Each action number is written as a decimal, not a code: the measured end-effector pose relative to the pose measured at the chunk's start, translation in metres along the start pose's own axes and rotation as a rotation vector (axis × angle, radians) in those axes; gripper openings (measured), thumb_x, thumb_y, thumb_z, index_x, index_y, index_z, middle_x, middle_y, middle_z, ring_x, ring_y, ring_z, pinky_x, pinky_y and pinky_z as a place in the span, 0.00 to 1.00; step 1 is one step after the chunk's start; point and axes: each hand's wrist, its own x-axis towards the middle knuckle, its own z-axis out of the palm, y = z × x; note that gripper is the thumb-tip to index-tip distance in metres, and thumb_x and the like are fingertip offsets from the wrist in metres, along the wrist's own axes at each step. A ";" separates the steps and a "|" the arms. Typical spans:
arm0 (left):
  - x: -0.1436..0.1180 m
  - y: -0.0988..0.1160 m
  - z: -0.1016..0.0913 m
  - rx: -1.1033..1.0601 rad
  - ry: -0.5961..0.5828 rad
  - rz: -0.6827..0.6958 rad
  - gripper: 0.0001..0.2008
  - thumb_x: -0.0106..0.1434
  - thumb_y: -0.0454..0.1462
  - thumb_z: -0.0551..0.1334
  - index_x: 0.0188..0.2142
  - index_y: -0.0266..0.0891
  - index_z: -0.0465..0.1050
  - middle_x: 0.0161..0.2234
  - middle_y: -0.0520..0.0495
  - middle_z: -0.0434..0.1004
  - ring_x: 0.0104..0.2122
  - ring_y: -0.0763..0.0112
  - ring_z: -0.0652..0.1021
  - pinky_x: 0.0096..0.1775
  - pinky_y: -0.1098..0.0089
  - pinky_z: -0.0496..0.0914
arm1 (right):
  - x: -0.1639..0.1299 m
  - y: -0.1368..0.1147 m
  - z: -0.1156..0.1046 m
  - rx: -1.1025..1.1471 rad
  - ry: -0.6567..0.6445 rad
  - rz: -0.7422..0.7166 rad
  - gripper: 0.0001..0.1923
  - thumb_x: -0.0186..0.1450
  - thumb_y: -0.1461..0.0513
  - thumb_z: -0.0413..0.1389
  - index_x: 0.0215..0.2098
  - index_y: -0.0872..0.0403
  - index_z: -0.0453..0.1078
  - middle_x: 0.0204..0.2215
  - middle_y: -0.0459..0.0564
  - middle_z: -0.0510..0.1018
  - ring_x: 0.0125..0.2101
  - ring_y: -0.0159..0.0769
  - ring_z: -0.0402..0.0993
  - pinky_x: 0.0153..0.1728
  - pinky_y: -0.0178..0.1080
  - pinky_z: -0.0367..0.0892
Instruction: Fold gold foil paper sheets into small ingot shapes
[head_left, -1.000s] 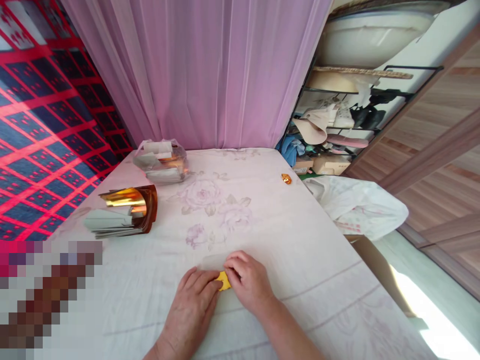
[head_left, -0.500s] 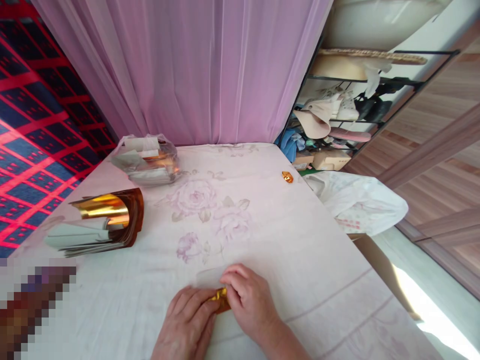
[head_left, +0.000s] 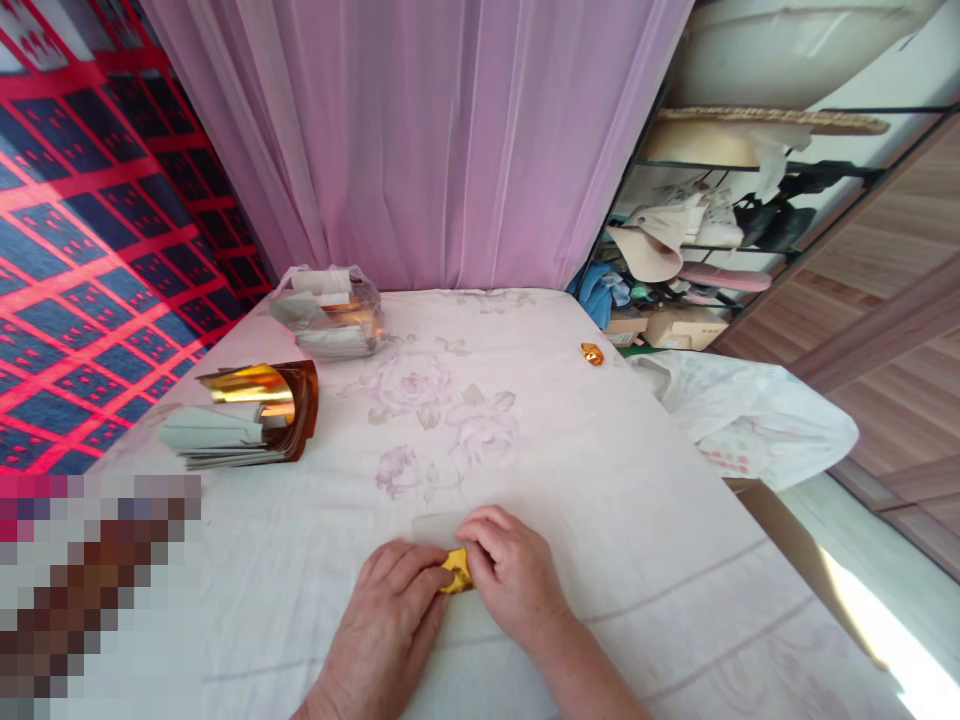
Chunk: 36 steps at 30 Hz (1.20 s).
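Two hands meet low in the middle of the head view, on a white cloth with pale flower print (head_left: 525,420) that covers the surface. The left hand (head_left: 394,610) and the right hand (head_left: 514,580) both have their fingers curled in around a small piece of gold foil (head_left: 456,572), which lies on the cloth between them. The fingertips of each hand pinch it from its own side, so only a little yellow part shows in the gap. A thin clear sheet (head_left: 442,525) lies flat on the cloth just behind the hands, partly under the right fingers.

At the left side of the cloth, well apart from the hands, there is a stack of gold foil sheets (head_left: 251,415), curled up at one end, with grey sheets lying below. Further back stands a clear plastic bag (head_left: 330,315) with more sheets inside. Near the far right edge lies one small folded gold piece (head_left: 592,353), alone. A pink curtain (head_left: 420,140) hangs behind the surface. To the right a white plastic bag (head_left: 750,420) rests beside the edge, and behind it is a shelf (head_left: 712,230) with hats and shoes.
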 end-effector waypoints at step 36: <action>0.002 0.006 0.001 -0.141 0.034 -0.098 0.10 0.63 0.28 0.59 0.39 0.42 0.75 0.42 0.48 0.78 0.44 0.63 0.74 0.48 0.58 0.70 | -0.002 0.006 0.001 -0.075 0.003 -0.051 0.14 0.59 0.71 0.47 0.30 0.50 0.72 0.34 0.45 0.78 0.34 0.33 0.76 0.37 0.34 0.66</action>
